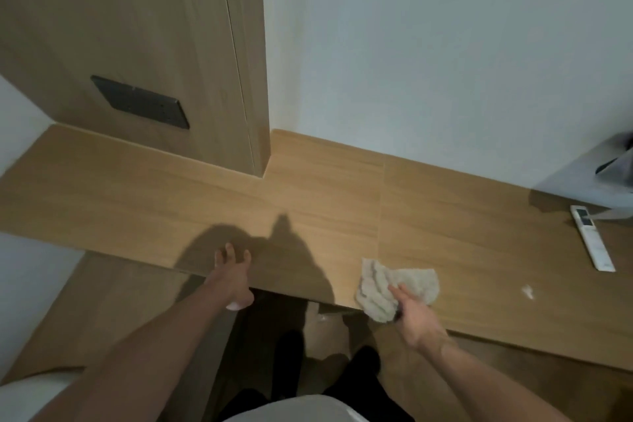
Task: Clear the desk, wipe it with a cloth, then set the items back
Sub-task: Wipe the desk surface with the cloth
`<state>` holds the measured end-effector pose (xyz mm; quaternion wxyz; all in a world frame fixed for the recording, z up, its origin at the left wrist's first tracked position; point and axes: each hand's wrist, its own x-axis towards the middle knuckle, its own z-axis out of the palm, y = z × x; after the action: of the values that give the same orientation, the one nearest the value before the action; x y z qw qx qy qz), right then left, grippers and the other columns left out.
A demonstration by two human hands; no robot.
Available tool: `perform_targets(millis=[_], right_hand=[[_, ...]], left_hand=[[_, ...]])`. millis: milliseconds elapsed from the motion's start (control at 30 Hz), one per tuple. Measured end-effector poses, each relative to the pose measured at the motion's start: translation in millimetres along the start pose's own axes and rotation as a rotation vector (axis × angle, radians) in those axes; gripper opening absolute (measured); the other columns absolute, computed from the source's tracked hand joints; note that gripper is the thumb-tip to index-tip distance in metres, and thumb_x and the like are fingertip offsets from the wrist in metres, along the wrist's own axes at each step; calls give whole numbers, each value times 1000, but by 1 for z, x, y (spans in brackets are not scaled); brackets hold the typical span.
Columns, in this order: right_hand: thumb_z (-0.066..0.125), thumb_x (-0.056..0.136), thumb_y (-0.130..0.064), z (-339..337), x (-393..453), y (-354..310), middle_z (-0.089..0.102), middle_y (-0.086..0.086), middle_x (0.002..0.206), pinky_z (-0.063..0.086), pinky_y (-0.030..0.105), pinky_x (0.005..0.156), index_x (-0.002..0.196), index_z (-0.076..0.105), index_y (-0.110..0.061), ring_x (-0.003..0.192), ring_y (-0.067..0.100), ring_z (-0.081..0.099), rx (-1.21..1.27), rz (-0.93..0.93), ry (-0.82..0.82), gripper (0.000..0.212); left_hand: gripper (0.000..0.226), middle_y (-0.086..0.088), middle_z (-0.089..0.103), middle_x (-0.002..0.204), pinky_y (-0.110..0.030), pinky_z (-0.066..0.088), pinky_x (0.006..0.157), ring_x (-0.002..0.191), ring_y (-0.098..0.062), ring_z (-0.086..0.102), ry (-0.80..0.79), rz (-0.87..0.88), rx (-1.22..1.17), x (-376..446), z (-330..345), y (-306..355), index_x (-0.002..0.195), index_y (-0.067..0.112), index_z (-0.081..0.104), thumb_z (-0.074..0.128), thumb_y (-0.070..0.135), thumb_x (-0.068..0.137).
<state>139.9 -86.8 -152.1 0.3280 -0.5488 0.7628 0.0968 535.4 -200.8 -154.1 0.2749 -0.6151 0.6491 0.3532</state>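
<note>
A long wooden desk [308, 202] runs across the view. A crumpled beige cloth [387, 284] lies near its front edge, right of centre. My right hand [416, 313] reaches to the cloth's near corner, fingers extended and touching it. My left hand [233, 271] hovers over the desk's front edge to the left, fingers spread and holding nothing. A white remote control [592, 238] lies on the desk at the far right.
A wooden cabinet panel [154, 44] with a dark socket plate [138, 101] stands on the desk's back left. A grey-white object [596, 178] sits at the far right. A small white scrap [527, 291] lies near the front edge. My feet are below the desk.
</note>
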Motion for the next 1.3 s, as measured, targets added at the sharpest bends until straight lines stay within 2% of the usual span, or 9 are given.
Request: perform_targets(millis=[133,300,433,600,667,767,1033,1167,1300], right_hand=[[55,93,-14,-33,4,6,43,4,161,35,31,118,162,33,-19,144,26,46,122,179,92,72],[53,92,-21,-12,10,-56,36,2,165,31,29,121,160,35,-26,148,23,40,169,-111,57,70],[56,99,-23,24,-9,-66,35,-4,164,33,36,122,162,24,-35,148,22,38,55,-324,-37,72],[51,100,-20,9,-19,33,26,-8,169,25,34,126,162,29,-32,154,17,27,59,-131,-25,67],[48,100,-18,-12,-23,72,39,-5,164,32,32,120,159,39,-30,149,19,38,162,-8,24,60],[50,98,-15,-46,-30,131,57,1,149,44,34,108,153,47,-28,135,27,53,304,166,97,57],[52,101,-26,-138,-47,316,69,16,121,46,39,84,136,60,-24,111,41,62,561,430,520,35],[49,101,-40,-166,-23,367,67,14,127,48,42,88,135,58,-25,114,39,61,503,475,405,39],[46,107,-38,-154,4,353,56,11,146,44,40,103,147,50,-18,130,37,54,483,461,167,45]], left_hand=[[104,-22,-26,166,-53,22,126,154,-49,-13,-5,-44,31,6,3,1,163,19,-15,62,29,94],[106,-17,-19,170,-51,23,126,157,-42,-8,30,-43,-3,-2,5,-5,165,26,-8,67,26,90],[85,-20,1,171,-41,24,124,157,-39,11,70,-125,43,-15,-10,18,166,22,10,54,29,94],[105,-11,-3,173,-44,25,125,156,-44,5,78,-45,12,-13,-9,101,165,27,15,64,41,73],[109,-8,-4,173,-43,24,126,157,-42,4,77,33,-8,-14,0,152,163,27,22,61,41,63],[96,-10,-5,173,-42,25,125,157,-40,8,65,112,12,-24,21,225,161,25,28,63,38,73],[107,-7,-19,170,-52,16,128,157,-41,-9,-21,46,122,-32,70,309,165,22,-6,68,40,90],[106,-8,-18,171,-50,19,128,158,-39,-4,-48,8,133,-22,66,313,165,22,-4,66,33,88],[105,-8,-19,171,-49,19,127,158,-37,-1,-78,-15,131,-17,63,322,166,21,0,69,30,87]])
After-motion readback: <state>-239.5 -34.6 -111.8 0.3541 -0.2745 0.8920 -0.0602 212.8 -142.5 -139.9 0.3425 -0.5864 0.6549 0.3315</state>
